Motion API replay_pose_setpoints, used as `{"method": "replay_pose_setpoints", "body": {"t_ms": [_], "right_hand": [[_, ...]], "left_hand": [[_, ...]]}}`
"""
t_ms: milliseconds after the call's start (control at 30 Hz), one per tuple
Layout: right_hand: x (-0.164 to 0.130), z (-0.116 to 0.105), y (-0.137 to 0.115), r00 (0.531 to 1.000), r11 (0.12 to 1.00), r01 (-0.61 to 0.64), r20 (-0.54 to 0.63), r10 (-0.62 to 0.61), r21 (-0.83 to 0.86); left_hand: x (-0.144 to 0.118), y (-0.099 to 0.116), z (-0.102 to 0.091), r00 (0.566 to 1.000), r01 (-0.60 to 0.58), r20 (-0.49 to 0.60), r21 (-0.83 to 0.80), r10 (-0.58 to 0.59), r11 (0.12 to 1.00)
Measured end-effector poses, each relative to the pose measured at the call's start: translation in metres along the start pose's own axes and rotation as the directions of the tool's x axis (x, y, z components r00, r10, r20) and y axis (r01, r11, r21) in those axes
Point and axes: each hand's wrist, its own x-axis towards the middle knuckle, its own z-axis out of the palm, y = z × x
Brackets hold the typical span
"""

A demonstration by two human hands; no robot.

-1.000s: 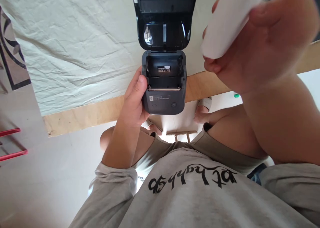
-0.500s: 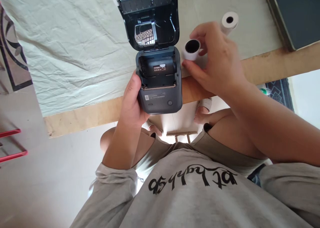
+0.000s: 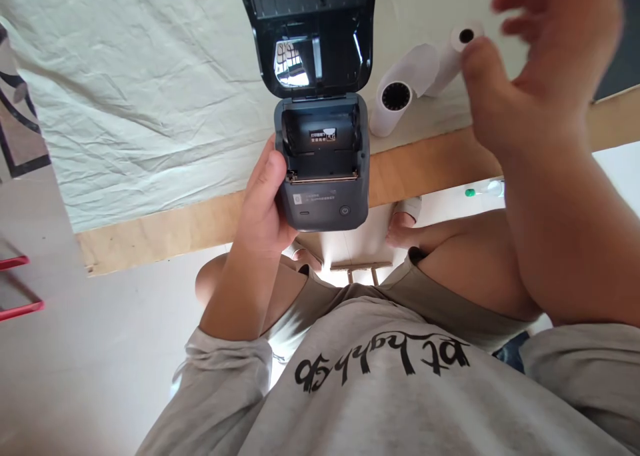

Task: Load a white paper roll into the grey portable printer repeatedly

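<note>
My left hand (image 3: pixel 265 206) grips a dark label printer (image 3: pixel 325 206) by its left side, near the table's front edge. The printer's lid (image 3: pixel 317 56) is flipped up, and its roll bay holds no roll, only a small printed sticker. Just right of the printer, a white paper roll (image 3: pixel 383 119) with a dark core stands on the cloth, its loose end curling off to the right. Behind that is a second white roll (image 3: pixel 447 66) with a smaller core. Raised at the upper right, my right hand (image 3: pixel 540 69) is open, fingers apart and a little blurred, holding nothing.
A pale green cloth (image 3: pixel 150 109) covers the table, leaving a bare wooden edge (image 3: pixel 165 229) along the front. At the far right lies a dark flat panel (image 3: pixel 617 56). A green-capped bottle (image 3: pixel 483 191) is on the floor below; red bars (image 3: pixel 23 309) show at the left.
My right hand has let go of the paper roll beside the printer and moved up and right. That roll's loose end has sprung out. The printer stays in my left hand.
</note>
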Motion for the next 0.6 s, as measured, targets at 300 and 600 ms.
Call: {"method": "replay_pose_setpoints", "body": {"t_ms": [300,600], "right_hand": [[0.003,0.012,0.012,0.976,0.964,-0.173,0.099,0.196,-0.202],[0.000,0.006,-0.003,0.941,0.913,-0.209,0.180,0.285,-0.350]], "left_hand": [[0.001,0.002,0.003,0.998,0.015,-0.060,0.074,-0.011,0.997],[0.000,0.003,0.006,0.999,0.016,-0.037,0.017,-0.015,1.000]]}}
